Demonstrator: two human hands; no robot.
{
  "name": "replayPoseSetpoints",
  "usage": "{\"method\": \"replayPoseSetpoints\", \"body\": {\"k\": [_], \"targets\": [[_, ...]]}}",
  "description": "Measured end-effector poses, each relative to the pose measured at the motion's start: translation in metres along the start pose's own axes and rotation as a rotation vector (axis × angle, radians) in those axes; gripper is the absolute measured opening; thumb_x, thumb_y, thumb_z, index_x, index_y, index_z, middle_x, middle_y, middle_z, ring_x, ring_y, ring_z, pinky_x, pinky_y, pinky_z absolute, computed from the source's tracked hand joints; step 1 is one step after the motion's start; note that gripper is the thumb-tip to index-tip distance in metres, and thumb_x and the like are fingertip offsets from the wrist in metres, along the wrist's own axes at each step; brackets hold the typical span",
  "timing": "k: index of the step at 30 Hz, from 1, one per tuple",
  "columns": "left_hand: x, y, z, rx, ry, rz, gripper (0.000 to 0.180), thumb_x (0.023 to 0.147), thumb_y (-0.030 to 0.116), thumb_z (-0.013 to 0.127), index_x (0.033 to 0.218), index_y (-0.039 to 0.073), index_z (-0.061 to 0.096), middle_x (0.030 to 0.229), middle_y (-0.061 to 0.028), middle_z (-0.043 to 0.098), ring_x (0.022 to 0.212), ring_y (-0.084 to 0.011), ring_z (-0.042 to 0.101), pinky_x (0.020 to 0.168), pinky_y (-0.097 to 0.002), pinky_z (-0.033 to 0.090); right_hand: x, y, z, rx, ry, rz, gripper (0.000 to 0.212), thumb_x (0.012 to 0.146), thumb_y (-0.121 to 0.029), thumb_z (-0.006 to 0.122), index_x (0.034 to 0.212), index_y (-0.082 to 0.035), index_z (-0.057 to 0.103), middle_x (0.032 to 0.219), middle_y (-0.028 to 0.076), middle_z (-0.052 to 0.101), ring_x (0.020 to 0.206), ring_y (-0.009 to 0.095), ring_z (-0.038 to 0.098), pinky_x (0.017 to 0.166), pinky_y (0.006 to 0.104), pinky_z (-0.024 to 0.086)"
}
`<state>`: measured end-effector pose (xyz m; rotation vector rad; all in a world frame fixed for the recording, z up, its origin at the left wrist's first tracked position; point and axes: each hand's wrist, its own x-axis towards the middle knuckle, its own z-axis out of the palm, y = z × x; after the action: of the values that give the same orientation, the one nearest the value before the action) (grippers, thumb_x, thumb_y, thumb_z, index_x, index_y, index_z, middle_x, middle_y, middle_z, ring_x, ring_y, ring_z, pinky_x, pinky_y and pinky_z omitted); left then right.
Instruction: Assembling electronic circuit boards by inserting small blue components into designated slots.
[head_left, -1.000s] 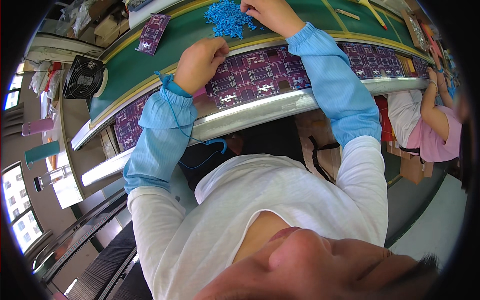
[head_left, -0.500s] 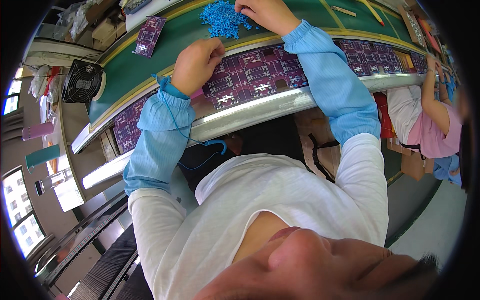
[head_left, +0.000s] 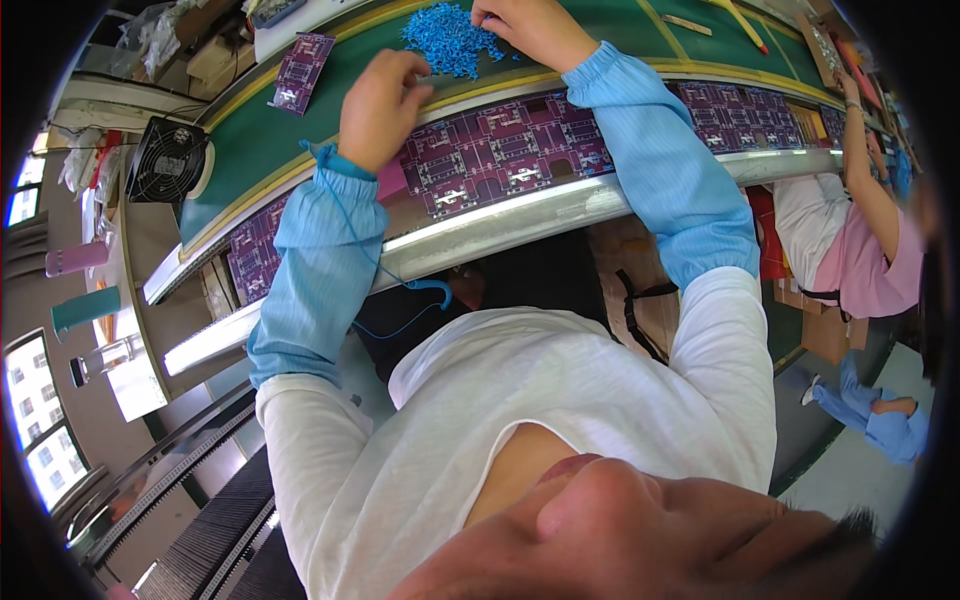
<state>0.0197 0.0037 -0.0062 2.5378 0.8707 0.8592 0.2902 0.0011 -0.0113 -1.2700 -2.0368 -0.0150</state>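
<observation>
A: Obs. Left hand (head_left: 380, 105) sits curled at the near edge of the green bench (head_left: 250, 150), fingers bent in narrow over the top edge of the purple circuit boards (head_left: 490, 150); I cannot tell whether it pinches anything. Right hand (head_left: 530, 30) is at the far side of the bench, fingertips closed down into the pile of small blue parts (head_left: 450, 40); whether one part is actually held, cannot tell; the fingers hide it.

B: Where do the boards lie?

A: In a row along the rail at the near edge of the bench, running left and right under both blue sleeves (head_left: 660, 170); one separate purple board (head_left: 300, 70) lies toward the far left of the bench, well apart from the pile.

B: Risks, as judged?

A: Pile is loose and close to the inner edge of the bench; a sweep of the right wrist could scatter parts onto the boards or off the rail; the blue cord (head_left: 380, 270) hanging from the left cuff could snag on the rail edge and jerk the hand; the sleeve resting on the boards could shift one in its row. A second person (head_left: 850, 240) works at the far right, apart from all this; a fan (head_left: 168, 158) stands beyond the left end.
</observation>
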Motion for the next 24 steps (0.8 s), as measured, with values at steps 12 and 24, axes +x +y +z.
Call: {"method": "replayPoseSetpoints", "body": {"k": [12,24], "targets": [[0.032,-0.026,0.030,0.076,0.061,0.011,0.017,0.089,0.012,0.075,0.103,0.003,0.069,0.093,-0.0128,0.069,0.082,-0.0269,0.069,0.075,-0.0376,0.055,-0.005,-0.014,-0.025,0.007,-0.118,-0.123,0.011,0.090,-0.016,0.068,0.095,-0.006,0.070,0.090,0.015,0.072,0.088,0.037,0.069,0.077,0.0462,0.053],[0.034,-0.022,0.030,0.018,0.127,0.047,0.013,0.091,0.009,0.073,0.101,0.001,0.069,0.086,-0.0136,0.069,0.076,-0.0251,0.067,0.070,-0.0357,0.053,-0.038,-0.044,-0.013,0.052,-0.393,-0.217,0.005,0.092,-0.016,0.070,0.095,-0.013,0.071,0.093,0.004,0.072,0.089,0.028,0.070,0.079,0.0432,0.055]]}}
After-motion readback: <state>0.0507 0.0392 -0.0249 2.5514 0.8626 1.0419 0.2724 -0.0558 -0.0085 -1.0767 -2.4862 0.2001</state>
